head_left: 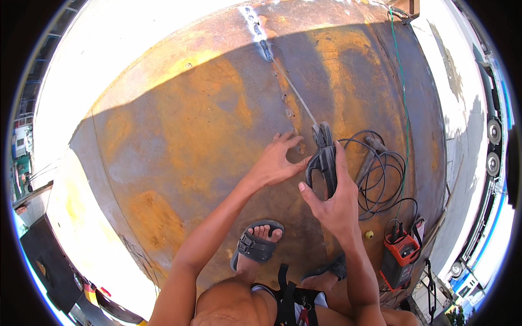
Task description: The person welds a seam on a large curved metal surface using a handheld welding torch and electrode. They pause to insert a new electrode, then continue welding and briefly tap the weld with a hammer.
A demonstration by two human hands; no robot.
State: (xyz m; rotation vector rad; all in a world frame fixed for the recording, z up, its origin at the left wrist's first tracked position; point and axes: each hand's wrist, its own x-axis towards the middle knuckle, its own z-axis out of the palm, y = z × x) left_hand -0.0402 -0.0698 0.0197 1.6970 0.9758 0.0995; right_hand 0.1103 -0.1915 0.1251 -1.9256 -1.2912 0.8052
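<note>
While held in the right hand (338, 205): black electrode holder (324, 157), pointing away from the body, over the rusty steel plate (190, 141).
Right-hand grasp: closed loosely on the holder's handle, with index finger along its right side and thumb out to the left.
Left hand (276, 163): open, with fingers spread, gripping nothing; thumb tip at the holder's left side, touching or just beside, cannot tell which.
Welding electrode (294, 92): thin, pale, clamped in the holder's head, slanting up and left to the weld bead (266, 50); contact at the tip too small to tell.
Seam: marked by the dark bead and, nearer the hands, a row of small spots.
Black cable (404, 166): looped loosely on the plate, right of the right hand.
Hammer-shaped tool (367, 165): among the loops, with handle slanting down and left.
Welding machine (401, 255): boxy, orange-red and black, below the loops.
Small yellow ball-like object (369, 234): just left of the machine.
Black sandals (255, 247): on both feet, below the hands.
</note>
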